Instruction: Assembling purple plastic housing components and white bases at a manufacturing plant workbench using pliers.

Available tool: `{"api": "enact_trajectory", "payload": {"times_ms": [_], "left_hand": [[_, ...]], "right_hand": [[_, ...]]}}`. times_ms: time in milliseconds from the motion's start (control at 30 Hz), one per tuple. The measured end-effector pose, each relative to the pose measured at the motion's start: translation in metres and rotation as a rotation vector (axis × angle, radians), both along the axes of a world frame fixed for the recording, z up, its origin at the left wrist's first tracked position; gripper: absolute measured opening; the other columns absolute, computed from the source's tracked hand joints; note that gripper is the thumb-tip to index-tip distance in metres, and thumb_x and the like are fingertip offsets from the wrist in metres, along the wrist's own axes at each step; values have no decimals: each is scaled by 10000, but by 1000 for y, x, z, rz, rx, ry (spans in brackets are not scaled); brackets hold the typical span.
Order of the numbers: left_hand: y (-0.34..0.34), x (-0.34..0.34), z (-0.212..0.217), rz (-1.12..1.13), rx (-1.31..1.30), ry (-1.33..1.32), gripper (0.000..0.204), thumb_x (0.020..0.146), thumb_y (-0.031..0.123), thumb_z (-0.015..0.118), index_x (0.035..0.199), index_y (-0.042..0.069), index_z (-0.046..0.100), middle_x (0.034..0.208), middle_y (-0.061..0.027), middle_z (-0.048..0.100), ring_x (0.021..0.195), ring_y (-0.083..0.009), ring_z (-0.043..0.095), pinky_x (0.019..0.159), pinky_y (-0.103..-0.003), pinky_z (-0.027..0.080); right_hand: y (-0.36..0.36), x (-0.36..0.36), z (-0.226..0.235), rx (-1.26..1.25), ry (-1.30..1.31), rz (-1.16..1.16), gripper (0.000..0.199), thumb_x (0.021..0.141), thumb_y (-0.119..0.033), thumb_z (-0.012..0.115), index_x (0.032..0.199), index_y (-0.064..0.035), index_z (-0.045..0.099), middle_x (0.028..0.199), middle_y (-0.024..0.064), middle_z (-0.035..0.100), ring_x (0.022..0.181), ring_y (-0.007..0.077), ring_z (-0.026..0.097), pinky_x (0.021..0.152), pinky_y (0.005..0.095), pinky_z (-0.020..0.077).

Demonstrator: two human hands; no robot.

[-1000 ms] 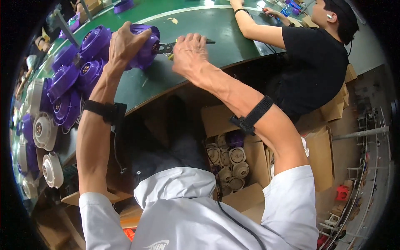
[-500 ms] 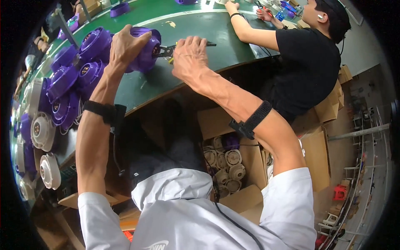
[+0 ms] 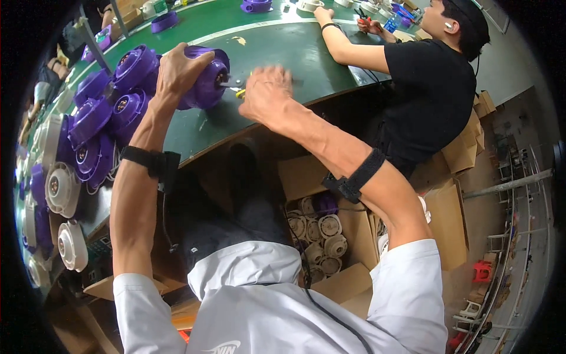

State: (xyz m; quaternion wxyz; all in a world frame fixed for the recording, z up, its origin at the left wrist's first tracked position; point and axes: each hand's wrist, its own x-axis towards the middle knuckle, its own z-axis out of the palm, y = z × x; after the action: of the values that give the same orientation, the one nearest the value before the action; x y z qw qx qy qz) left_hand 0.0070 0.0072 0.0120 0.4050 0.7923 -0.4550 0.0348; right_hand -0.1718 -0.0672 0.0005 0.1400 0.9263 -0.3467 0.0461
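Note:
My left hand [image 3: 180,71] grips a round purple plastic housing [image 3: 207,82] tipped on its side over the green table [image 3: 283,53]. My right hand [image 3: 265,93] is closed around a small tool with a yellow bit showing [image 3: 240,92], its metal tip against the housing's centre. Both forearms wear black straps. Most of the tool is hidden inside my fist.
Several purple housings [image 3: 103,100] and white round parts [image 3: 62,189] crowd the table's left side. A cardboard box with white and purple parts [image 3: 321,230] stands below the table edge. A person in a black shirt [image 3: 430,88] works at the right. More purple parts [image 3: 256,6] lie far back.
My right hand has drawn in toward the housing, and the long dark tool that stuck out to the right is no longer seen. The left hand keeps its hold.

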Motion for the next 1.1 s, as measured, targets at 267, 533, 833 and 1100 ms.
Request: {"api": "enact_trajectory", "payload": {"times_ms": [267,533,833,1100], "left_hand": [[-3,1,-3,-44,-37,12,646,705,451,701,1015,-111,627,910,-285,665,871,-339,675,784,-395,518],[16,39,5,55,38,-49,654,705,476,687,1011,-99,633,914,-270,674,824,-340,685,728,-382,534],[21,4,-5,131,-115,75,624,718,427,695,1077,-79,628,992,-287,661,935,-375,661,844,-402,500],[20,-15,-3,159,-125,95,642,721,425,691,1094,-91,606,978,-293,658,933,-380,660,859,-405,498]], "right_hand": [[1,-10,-11,110,-194,9,425,697,-238,617,985,73,647,1067,290,633,1026,350,625,899,439,465],[-35,-53,-11,451,-377,67,312,718,-129,541,897,125,571,850,349,620,802,546,589,784,484,505],[-2,-19,-14,436,-116,-70,602,795,-196,610,1280,71,374,1278,256,427,1255,391,381,992,735,289],[11,16,-23,183,-85,-102,590,872,-208,569,1325,106,362,1318,305,415,1279,445,350,1000,726,268]]}}
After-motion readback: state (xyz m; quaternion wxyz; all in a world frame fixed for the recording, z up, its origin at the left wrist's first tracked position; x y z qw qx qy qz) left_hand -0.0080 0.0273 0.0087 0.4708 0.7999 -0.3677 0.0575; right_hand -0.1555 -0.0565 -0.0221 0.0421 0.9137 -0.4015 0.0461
